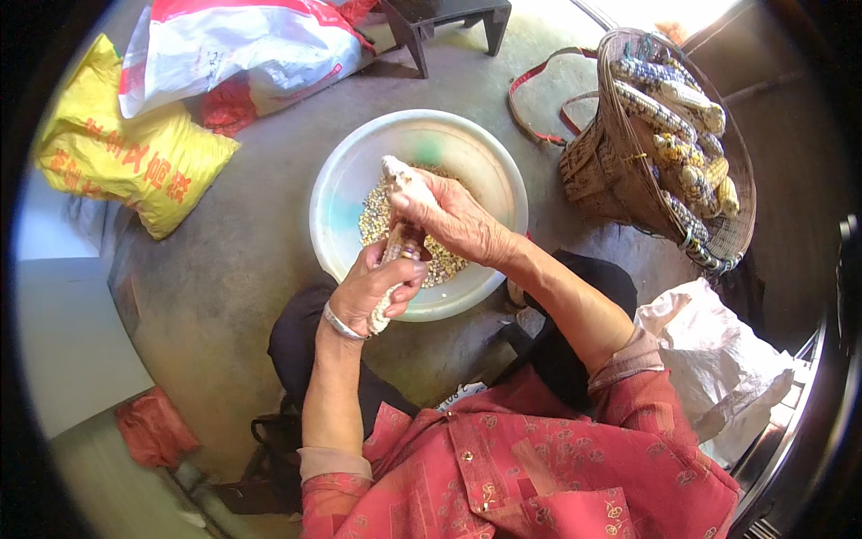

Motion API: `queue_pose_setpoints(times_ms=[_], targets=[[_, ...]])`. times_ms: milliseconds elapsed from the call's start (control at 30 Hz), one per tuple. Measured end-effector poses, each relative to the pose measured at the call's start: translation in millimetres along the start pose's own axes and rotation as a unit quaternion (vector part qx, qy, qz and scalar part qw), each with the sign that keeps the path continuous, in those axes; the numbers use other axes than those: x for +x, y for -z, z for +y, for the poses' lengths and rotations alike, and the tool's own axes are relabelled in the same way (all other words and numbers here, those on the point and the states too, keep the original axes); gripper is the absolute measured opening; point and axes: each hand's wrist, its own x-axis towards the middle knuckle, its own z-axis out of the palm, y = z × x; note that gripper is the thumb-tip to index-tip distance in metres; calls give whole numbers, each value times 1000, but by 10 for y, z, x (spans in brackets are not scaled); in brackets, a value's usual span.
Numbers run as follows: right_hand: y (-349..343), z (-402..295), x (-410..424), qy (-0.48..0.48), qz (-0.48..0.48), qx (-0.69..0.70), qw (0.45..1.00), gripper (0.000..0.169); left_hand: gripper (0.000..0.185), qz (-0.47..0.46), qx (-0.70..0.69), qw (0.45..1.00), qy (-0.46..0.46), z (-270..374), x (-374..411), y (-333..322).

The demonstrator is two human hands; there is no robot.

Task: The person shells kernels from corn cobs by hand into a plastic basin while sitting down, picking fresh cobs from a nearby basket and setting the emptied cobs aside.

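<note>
My left hand [377,286] is wrapped around a partly stripped maize cob [406,242] that keeps some purple and pale kernels. Its bare white end sticks out below my fingers. A pale, mostly bare cob piece [399,172] is gripped in my right hand [458,212], close against the upper end of the first. Fingers hide where the two meet, so I cannot tell whether they are separate cobs. Both hands are over a wide plastic basin [330,182], with loose mixed-colour maize kernels [441,263] spread on its bottom.
A tilted woven basket [586,168] holding several maize ears [656,111] stands at right. A white woven sack [714,357] is beside my right knee. Yellow [141,155] and white-red [249,47] sacks lie at upper left, near a dark stool [448,13]. A red bag [156,428] lies lower left.
</note>
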Motion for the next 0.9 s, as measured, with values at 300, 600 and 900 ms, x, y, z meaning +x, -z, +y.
queue_pose_setpoints(times_ms=[300, 600, 900], targets=[[-98, 475, 164, -78, 154, -125, 977, 49, 28, 239, 572, 775, -122, -383, 309, -6], [178, 237, 152, -84, 9, 86, 993, 53, 14, 10, 56, 998, 18, -45, 188, -29], [-92, 558, 310, -186, 269, 184, 927, 56, 22, 267, 587, 751, -142, -469, 442, -31]])
